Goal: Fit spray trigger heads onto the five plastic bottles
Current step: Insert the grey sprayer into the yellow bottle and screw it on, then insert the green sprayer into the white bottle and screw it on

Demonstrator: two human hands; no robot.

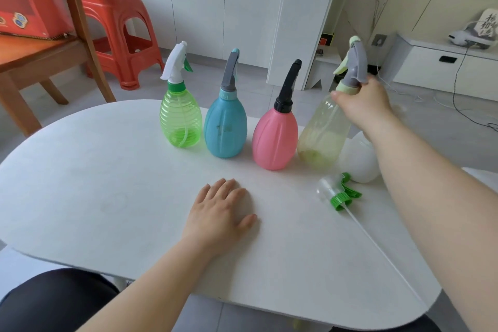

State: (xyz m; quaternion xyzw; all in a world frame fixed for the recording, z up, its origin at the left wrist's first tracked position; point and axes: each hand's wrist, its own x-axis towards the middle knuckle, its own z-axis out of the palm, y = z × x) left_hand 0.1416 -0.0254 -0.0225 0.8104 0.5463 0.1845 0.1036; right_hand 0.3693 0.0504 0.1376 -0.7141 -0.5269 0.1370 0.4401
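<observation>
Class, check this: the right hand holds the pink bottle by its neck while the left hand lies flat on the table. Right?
No. The head view shows the right hand gripping the neck of the pale yellow bottle, not the pink bottle beside it. The left hand does lie flat on the table.
</observation>
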